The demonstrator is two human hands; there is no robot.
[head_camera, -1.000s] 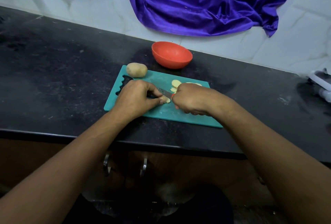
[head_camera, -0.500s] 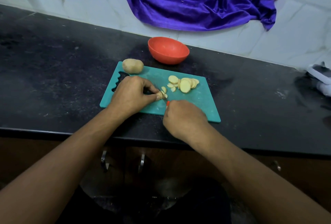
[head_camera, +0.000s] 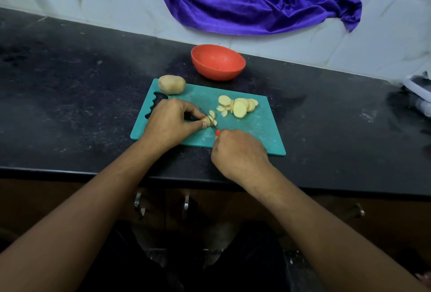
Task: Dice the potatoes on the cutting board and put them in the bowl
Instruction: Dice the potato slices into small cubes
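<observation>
Drawn back to the cutting board's (head_camera: 256,133) near edge, the right hand's (head_camera: 240,151) grip was clenched round the knife (head_camera: 217,132); a potato piece (head_camera: 208,121) was pinched by the left hand (head_camera: 172,123). Slices (head_camera: 240,108) and one whole potato (head_camera: 172,84) were left undiced, the bowl (head_camera: 219,72) unfilled.

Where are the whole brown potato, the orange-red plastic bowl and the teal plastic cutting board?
whole brown potato (head_camera: 172,84): head view, its middle
orange-red plastic bowl (head_camera: 218,72): head view, front wall
teal plastic cutting board (head_camera: 256,128): head view, bare right part

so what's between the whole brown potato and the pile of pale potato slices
Only bare teal plastic cutting board, seen in the head view.
</observation>
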